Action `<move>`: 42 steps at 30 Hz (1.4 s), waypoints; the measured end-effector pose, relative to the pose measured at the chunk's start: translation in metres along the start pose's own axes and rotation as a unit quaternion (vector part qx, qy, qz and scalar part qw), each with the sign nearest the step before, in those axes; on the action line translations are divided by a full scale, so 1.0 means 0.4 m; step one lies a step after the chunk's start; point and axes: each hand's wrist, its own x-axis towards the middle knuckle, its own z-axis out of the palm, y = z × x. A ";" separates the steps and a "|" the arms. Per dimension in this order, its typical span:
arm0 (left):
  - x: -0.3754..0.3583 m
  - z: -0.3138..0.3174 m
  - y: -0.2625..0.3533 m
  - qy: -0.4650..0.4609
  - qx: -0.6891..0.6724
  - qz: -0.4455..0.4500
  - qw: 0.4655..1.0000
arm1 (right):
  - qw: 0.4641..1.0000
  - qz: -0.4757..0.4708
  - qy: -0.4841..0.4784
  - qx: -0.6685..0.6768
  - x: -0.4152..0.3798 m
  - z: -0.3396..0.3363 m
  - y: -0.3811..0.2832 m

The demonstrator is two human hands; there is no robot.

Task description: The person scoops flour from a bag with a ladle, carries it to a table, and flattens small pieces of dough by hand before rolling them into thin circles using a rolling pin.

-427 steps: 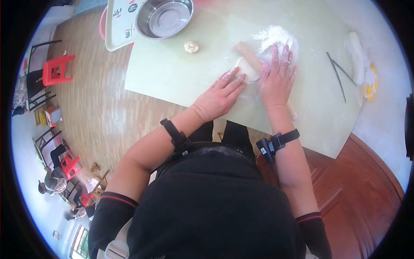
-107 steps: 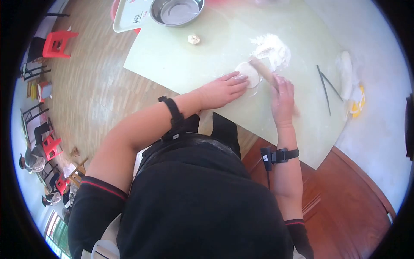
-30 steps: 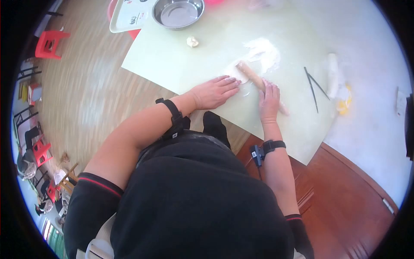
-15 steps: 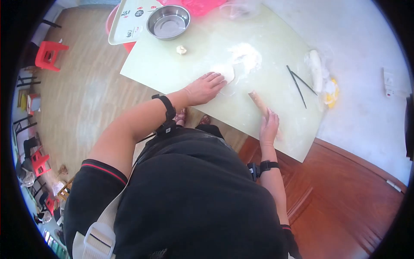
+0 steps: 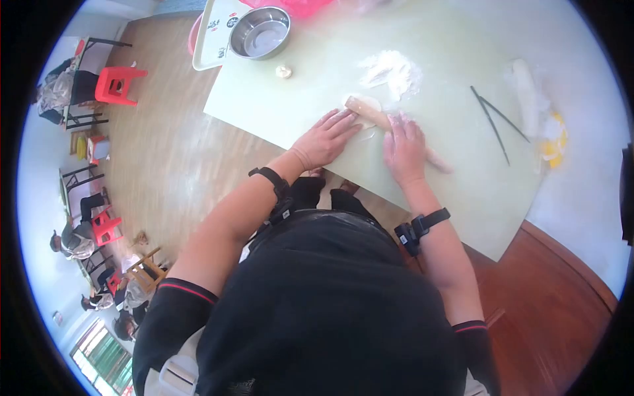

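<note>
A thin flat piece of dough (image 5: 374,103) lies on the pale tabletop, partly under a wooden rolling pin (image 5: 370,113). My right hand (image 5: 405,148) is over the middle of the pin, and the pin's other end shows beyond my palm. At the dough's near left edge, my left hand (image 5: 327,140) lies with its fingers stretched out, the fingertips touching the dough. Loose white flour (image 5: 396,72) is spread just past the dough. A small dough lump (image 5: 283,71) sits farther to the left.
A metal bowl (image 5: 260,33) and a white tray (image 5: 212,33) stand at the far left of the table (image 5: 456,218). Two dark chopsticks (image 5: 490,125) lie crossed at right, beside a bagged white roll (image 5: 526,96). Red stools (image 5: 119,86) and seated people are across the room.
My right hand has brought the rolling pin left and away from me, onto the dough. My left hand stays at the dough's edge. The whole view has shifted slightly.
</note>
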 end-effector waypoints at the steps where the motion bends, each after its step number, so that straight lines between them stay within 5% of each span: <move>1: 0.003 -0.004 0.001 -0.005 -0.001 -0.007 1.000 | 1.000 -0.005 0.004 0.009 0.015 0.001 -0.003; 6: 0.007 -0.015 0.010 -0.020 -0.016 -0.025 0.999 | 0.999 0.029 -0.027 -0.023 0.063 0.036 -0.022; 8: 0.009 -0.017 0.009 -0.028 -0.023 -0.028 0.999 | 0.989 0.038 -0.042 -0.135 0.073 0.048 -0.020; 24: -0.004 -0.005 0.003 -0.001 -0.025 -0.026 0.999 | 0.982 0.033 -0.006 -0.188 0.165 0.068 0.070; 27: -0.009 0.003 0.001 0.007 -0.017 -0.022 1.000 | 0.986 0.001 0.028 -0.161 0.185 0.063 0.097; 29: -0.010 0.006 -0.001 0.005 -0.013 -0.028 1.000 | 0.998 -0.036 0.059 -0.016 0.191 0.059 0.113; 32: -0.005 -0.005 0.003 0.002 -0.022 -0.020 1.000 | 0.996 -0.078 0.019 0.025 0.138 0.014 0.065; 42: 0.003 0.004 0.016 0.027 -0.049 -0.096 0.994 | 0.998 -0.042 -0.043 0.018 0.049 -0.030 0.036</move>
